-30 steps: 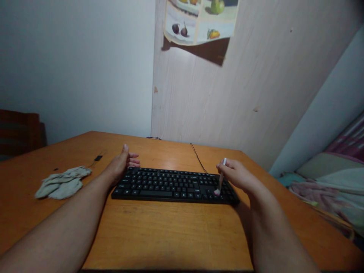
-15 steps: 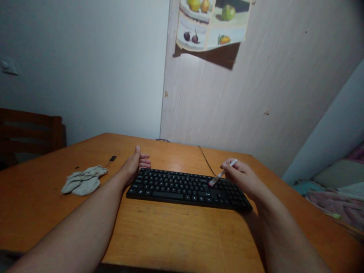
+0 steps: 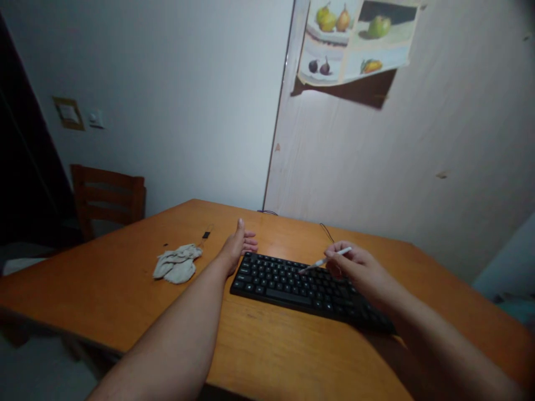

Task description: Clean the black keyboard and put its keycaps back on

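Note:
A black keyboard point(image 3: 278, 283) lies on the wooden table, slanting a little down to the right. My left hand point(image 3: 237, 245) rests on its edge against the keyboard's left end, thumb up and fingers stretched out, holding nothing. Between the thumb and fingers of my right hand point(image 3: 353, 262) is a small brush point(image 3: 330, 258) with a white handle. The brush tip points left and down at the keys near the keyboard's middle. My right hand and forearm hide part of the keyboard's right end.
Left of my left arm lies a crumpled pale cloth point(image 3: 178, 264), with a small black object point(image 3: 206, 235) on a thin loop behind it. A black cable point(image 3: 326, 232) runs behind the keyboard. A wooden chair point(image 3: 109, 195) stands beyond the table's left side.
The view has turned left, so everything sits further right. The brush has moved leftward over the keys, from near the number pad to the letter keys. My left hand stays at the keyboard's left end.

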`<state>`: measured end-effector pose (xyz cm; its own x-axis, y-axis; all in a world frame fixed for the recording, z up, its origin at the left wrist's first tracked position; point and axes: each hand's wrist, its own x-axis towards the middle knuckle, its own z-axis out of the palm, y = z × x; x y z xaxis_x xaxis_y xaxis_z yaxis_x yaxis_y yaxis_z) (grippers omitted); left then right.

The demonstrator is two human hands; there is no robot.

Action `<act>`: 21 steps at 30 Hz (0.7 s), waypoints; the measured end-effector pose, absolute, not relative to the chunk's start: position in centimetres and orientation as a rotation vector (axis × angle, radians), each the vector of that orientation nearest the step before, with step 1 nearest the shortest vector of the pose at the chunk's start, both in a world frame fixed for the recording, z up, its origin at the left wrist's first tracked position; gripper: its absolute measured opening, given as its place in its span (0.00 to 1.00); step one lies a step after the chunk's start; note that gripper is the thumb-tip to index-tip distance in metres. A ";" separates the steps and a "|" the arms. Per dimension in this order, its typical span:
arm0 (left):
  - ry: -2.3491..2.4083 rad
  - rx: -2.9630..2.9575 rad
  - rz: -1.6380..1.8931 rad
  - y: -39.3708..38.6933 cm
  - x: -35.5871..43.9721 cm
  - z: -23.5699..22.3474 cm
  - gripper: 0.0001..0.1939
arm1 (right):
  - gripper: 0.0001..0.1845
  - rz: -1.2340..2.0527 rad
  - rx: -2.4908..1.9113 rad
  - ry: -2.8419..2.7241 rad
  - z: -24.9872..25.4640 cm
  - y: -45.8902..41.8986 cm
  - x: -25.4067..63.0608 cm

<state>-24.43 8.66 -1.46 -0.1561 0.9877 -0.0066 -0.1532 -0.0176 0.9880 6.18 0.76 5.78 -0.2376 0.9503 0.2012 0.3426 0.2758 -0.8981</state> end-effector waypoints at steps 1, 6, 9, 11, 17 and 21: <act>1.196 1.020 1.400 8.7 -24.4 -1.5 0.43 | 0.19 0.965 -1.156 -1.753 5.8 1.0 5.2; 1.167 1.033 1.411 8.8 -24.2 -1.8 0.43 | 0.18 0.999 -1.057 -1.797 6.0 2.0 -0.4; 1.168 1.030 1.408 8.6 -24.0 -1.8 0.44 | 0.17 1.025 -1.034 -1.823 6.0 2.4 -3.9; 1.160 1.025 1.406 8.6 -24.0 -1.8 0.46 | 0.16 1.018 -1.014 -1.860 5.8 2.7 -5.7; 1.137 1.022 1.399 8.9 -24.0 -2.1 0.48 | 0.16 0.970 -0.959 -1.933 4.2 4.2 -8.2; 1.166 1.015 1.378 8.9 -23.9 -2.1 0.49 | 0.14 0.918 -1.004 -1.984 3.6 5.0 -8.2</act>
<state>-23.92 8.91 -2.13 -0.1238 0.9922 -0.0117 -0.1758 -0.0103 0.9844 -8.18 4.98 3.55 -0.4379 0.8555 0.2763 0.3429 0.4430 -0.8283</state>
